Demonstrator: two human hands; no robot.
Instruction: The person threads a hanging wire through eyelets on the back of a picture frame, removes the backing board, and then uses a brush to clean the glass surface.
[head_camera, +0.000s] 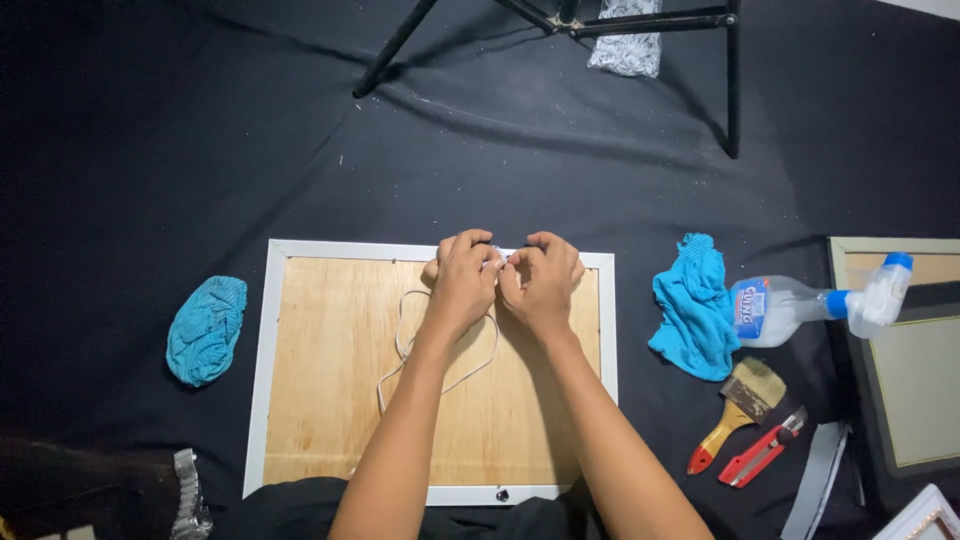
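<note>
Cord tie-off at top rail of the picture frame (262, 400), both hands pinching.

White cord (400, 345) loops loose over the plywood backing (330, 380), its end running up to the frame's far edge, where left hand (462, 285) and right hand (540, 285) meet, fingers curled tight on the cord end and some small fitting; can't resolve which. Reads as knotting or fastening the hanging cord, slack not yet taken up. Next move likely needs steady tension and fine fingertip work at that one spot. Frame lies face down on black cloth (200, 150). Teal rag (206, 330) left; blue cloth (692, 310), spray bottle (790, 308), brush (738, 412), red cutter (762, 460) right.
</note>
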